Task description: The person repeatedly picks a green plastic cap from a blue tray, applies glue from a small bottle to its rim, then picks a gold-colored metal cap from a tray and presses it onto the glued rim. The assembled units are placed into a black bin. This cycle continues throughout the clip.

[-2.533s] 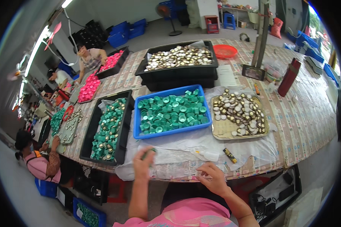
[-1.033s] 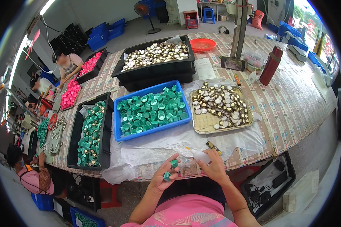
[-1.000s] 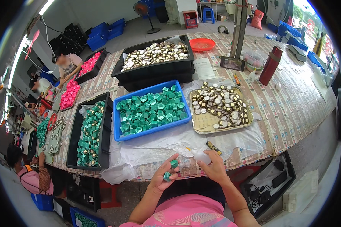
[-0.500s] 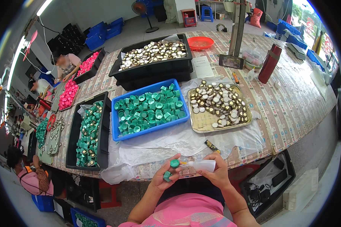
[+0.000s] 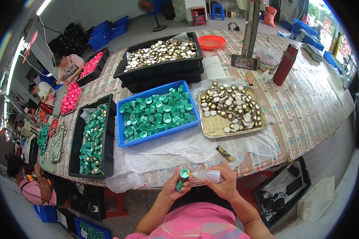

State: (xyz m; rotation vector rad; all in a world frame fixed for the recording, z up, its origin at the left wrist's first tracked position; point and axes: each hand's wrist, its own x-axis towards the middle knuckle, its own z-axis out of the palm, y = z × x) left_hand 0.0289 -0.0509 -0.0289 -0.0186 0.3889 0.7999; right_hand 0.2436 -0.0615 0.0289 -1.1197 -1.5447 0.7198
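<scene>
In the left fingers (image 5: 174, 179) sit two green cups (image 5: 184, 172).

i am wearing a bright pink top (image 5: 193, 215), and a print (image 5: 211, 228) of fine, pale, curving lines is sweeping across its front. dark clothing (image 5: 203, 196) is showing past its rounded edge. my left hand (image 5: 174, 185) and my right hand (image 5: 226, 181) are going bare, and my forearms (image 5: 248, 211) are showing uncovered too.

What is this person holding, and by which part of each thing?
The left hand holds green fluted cups by their sides; the right hand holds a whitish bottle by its body, near its base.
</scene>
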